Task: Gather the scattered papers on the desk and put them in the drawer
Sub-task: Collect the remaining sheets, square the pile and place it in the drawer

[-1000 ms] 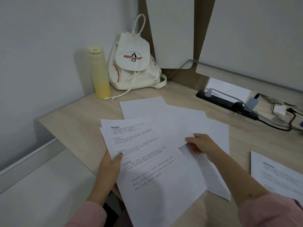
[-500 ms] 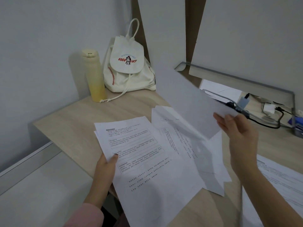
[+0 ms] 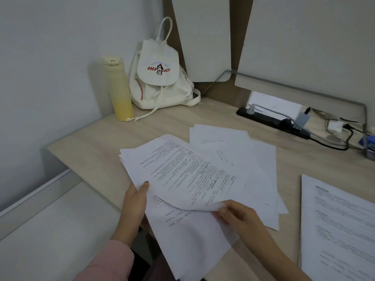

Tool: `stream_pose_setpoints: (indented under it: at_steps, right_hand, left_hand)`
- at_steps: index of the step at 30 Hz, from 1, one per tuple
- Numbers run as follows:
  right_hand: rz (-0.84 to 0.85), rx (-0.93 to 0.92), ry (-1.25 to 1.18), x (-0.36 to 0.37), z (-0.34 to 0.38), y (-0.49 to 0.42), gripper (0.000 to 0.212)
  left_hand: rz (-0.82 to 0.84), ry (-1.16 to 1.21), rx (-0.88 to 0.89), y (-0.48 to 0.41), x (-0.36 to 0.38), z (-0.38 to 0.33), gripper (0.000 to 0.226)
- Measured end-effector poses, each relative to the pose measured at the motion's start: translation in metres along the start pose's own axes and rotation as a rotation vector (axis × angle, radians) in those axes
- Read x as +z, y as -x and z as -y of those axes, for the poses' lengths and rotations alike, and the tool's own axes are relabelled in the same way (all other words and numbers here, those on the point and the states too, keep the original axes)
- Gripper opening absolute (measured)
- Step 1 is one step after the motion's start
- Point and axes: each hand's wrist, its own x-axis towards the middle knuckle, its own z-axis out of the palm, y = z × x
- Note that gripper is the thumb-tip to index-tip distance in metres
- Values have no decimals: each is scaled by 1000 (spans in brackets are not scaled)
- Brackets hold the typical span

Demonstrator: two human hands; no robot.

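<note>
Through the head camera I saw my left hand (image 3: 135,201) clamped on the left edge of a stack of printed papers (image 3: 182,230) at lower centre of the frame, thumb pressed on top. My right hand (image 3: 236,214) pinched the lower corner of a printed sheet (image 3: 186,175) between fingers and thumb; that sheet lay across the top of the stack, its corner curling upward. More loose papers (image 3: 243,159) lay fanned on the wooden desk (image 3: 91,151) just right of centre, overlapping one another and tucked partly under the held sheet. A separate printed page (image 3: 341,226) sat at the lower right edge, apart from the rest. At upper left of centre a yellow bottle (image 3: 118,90) stood upright beside a white drawstring bag (image 3: 160,78). A black power strip (image 3: 272,121) ran along the upper right. I could not see any drawer.
</note>
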Motion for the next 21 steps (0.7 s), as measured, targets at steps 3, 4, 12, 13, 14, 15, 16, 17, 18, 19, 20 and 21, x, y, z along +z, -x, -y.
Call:
stream_pose_setpoints:
  at_steps: [3,4,12,13,14,15,16,17,18,19,20,21]
  right_hand:
    - [55,25,-3,4,3,4,20]
    - [71,23,19,4,4,5,21]
    - [-370,102,-265,-19,10,3,33]
    - [-380,135,-372,-20,9,3,51]
    - [-375,176,-497,-18,6,3,63]
    - [-357,198,-639,-12,7,3,70]
    - [-322,215,-768,-3,7,4,73]
    - [-277,217,-863,7,8,6,72]
    - [-211,199,-892,18,10,8,68]
    - [-141,170,-879,29,13,9,63]
    - [-80,148,-851,39,16,9,57]
    - [-59,132,-829,46,18,6,51]
  left_hand:
    - [-13,-5,-14,-2,-1,2,37]
    - [-16,-11,-16,-3,-1,2,38]
    - [40,-74,51,0,-2,4,39]
    - [37,-65,51,0,-2,4,39]
    - [33,-51,56,1,-2,4,38]
    - [26,-32,61,2,-1,4,39]
    - [22,-12,68,4,-1,4,39]
    - [17,3,75,5,0,5,39]
    - [18,16,84,8,1,6,39]
    - [26,22,89,10,3,7,39]
    - [46,20,92,13,4,9,39]
    - [74,13,87,15,5,11,39]
